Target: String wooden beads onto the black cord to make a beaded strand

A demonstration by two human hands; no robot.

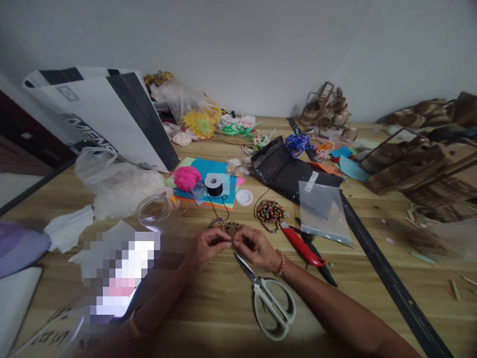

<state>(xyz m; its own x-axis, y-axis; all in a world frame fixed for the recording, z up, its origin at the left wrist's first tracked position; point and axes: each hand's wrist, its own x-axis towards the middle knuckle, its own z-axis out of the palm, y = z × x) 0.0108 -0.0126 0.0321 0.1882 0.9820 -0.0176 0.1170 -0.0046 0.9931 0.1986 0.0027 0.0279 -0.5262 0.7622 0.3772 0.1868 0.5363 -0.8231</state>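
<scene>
My left hand [211,246] pinches a small dark bead [230,241] between thumb and fingertip. Fingertips together, my right hand [255,246] meets it from the other side; what it grips is too small to make out. Just beyond the hands lies a bunch of multicoloured beads [218,223], with a few loose beads [233,225] beside it. Black cord runs from near these beads towards a white spool of black cord [214,185]. To the right is a coiled string of coloured beads [270,215]. White-handled scissors [274,303] lie below the right hand, blades towards the fingers.
A red-handled knife [303,246], a clear plastic bag [324,211] and a black padded envelope [283,171] lie right. Pink yarn [187,178] rests on coloured sheets. A clear jar [154,211] and a lit phone [124,276] are left. Woven baskets [402,171] crowd the right side.
</scene>
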